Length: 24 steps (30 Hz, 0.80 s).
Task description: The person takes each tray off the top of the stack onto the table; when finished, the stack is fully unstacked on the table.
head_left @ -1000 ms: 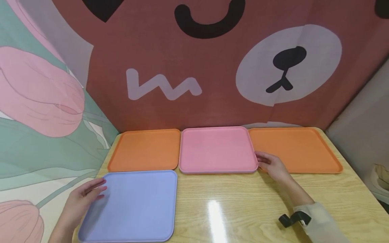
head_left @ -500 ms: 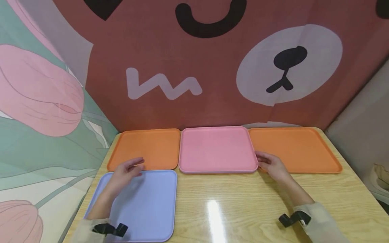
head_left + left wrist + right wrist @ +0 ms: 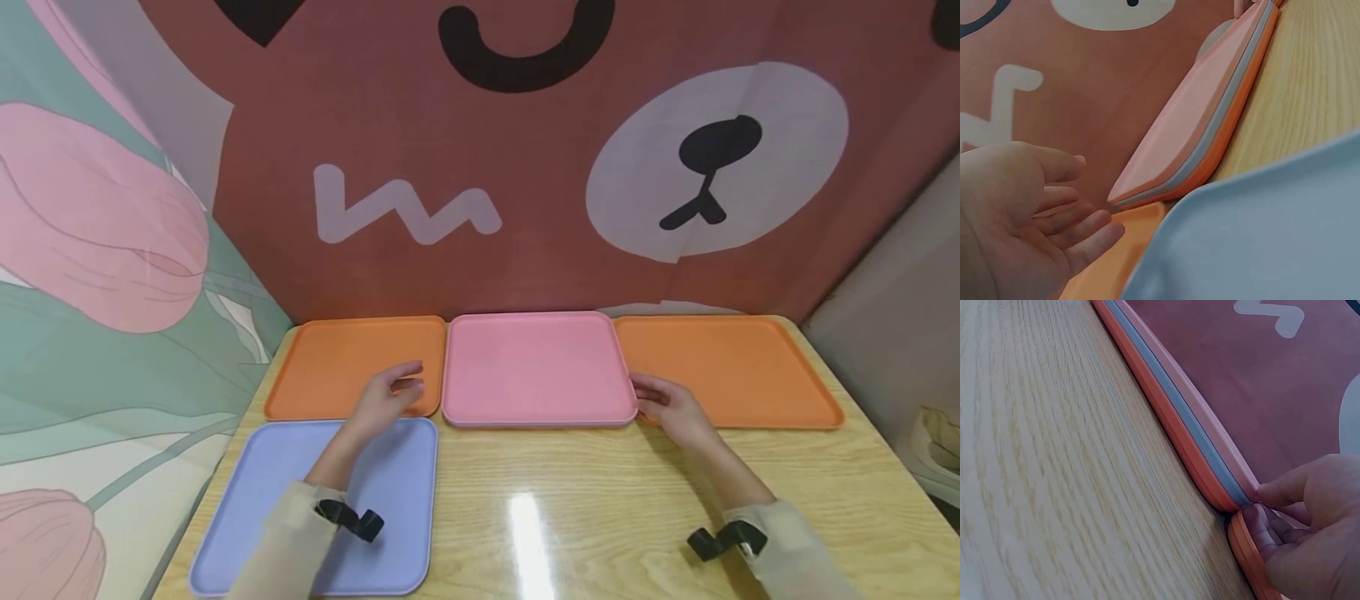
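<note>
While the left hand [image 3: 384, 402], fingers relaxed, hovers left of centre, the right hand [image 3: 675, 412] pinches the central pink tray [image 3: 536, 368].

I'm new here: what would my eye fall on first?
Probably the big cartoon face on the red-brown backdrop behind the table. Just below, at the back centre, a pink tray tops a stack, flanked by orange trays. A blue tray lies at the table's front left.

The right hand [image 3: 1322, 525] touches the corner of a pink tray [image 3: 1192, 400], stacked above a greyish-blue tray [image 3: 1177, 400] and an orange one [image 3: 1160, 400]. Wood-grain tabletop [image 3: 1060, 450] fills the left.
</note>
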Available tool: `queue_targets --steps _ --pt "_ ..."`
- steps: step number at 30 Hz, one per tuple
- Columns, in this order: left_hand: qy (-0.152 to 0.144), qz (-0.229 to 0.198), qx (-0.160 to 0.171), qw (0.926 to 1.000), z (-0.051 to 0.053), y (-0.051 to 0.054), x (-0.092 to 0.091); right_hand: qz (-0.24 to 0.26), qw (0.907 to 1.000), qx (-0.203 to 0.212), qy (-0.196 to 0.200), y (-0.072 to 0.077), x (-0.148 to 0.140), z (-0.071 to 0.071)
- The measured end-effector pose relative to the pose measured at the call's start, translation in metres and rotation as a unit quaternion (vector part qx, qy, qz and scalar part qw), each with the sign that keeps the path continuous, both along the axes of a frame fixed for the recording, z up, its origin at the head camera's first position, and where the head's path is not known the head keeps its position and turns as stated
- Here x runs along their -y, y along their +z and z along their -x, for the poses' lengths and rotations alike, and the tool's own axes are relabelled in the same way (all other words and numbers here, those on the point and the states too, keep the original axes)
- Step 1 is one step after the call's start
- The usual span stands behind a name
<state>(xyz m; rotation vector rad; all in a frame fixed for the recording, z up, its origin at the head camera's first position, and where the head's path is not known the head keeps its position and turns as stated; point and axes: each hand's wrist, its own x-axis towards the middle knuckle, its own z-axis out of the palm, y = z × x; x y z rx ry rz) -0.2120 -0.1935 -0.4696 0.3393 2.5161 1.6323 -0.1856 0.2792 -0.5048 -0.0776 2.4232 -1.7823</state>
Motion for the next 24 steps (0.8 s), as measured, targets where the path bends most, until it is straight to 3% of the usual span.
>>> queue_targets --steps 5,13,19,24 --pt "0.007 -0.018 -0.012 0.9997 0.01 -0.01 -0.018 -0.013 0.9999 -0.008 0.004 0.002 0.0 -0.002" --pt "0.032 -0.042 -0.016 0.9985 0.017 -0.023 -0.038 -0.01 0.9999 -0.009 0.006 0.002 0.0 -0.001" --pt "0.037 0.0 -0.046 0.9982 0.02 -0.033 -0.044 -0.004 1.0 -0.003 0.004 0.001 0.0 -0.001" --pt "0.033 0.024 -0.048 0.998 0.021 -0.036 -0.045 -0.015 0.9999 -0.001 -0.002 0.002 0.0 -0.001"
